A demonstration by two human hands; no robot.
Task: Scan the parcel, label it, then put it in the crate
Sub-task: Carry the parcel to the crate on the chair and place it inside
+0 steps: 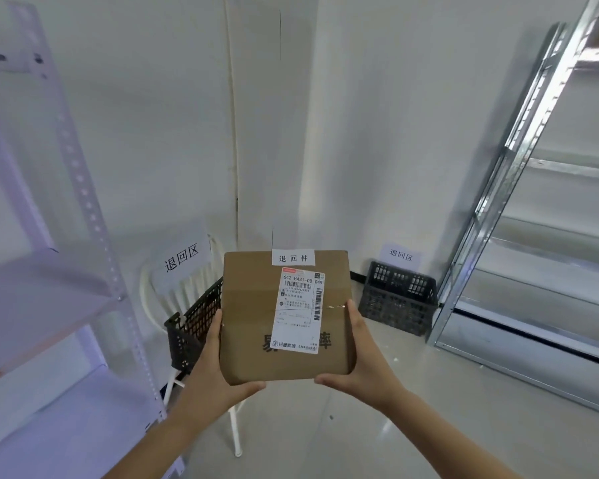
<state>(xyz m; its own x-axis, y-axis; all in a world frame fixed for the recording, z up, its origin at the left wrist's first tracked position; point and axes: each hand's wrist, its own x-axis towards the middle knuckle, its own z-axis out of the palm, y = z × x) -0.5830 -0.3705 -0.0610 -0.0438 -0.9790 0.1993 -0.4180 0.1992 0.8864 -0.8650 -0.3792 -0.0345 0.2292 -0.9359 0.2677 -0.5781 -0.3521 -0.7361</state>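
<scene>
A brown cardboard parcel [249,323] is held up in the middle of the view. It carries a white shipping label [300,311] with a barcode and a small white paper tag [293,258] with three characters at its top edge. My left hand [210,368] grips its left side and lower corner. My right hand [360,361] grips its right side and lower corner. A black mesh crate [192,323] sits on a white chair [173,288] just behind and left of the parcel, partly hidden by it.
A second dark crate [396,295] stands on the floor by the wall at right, under a paper sign [400,254]. Another sign [182,259] hangs on the chair back. A white shelf rack [83,209] stands left, a metal rack [519,188] right.
</scene>
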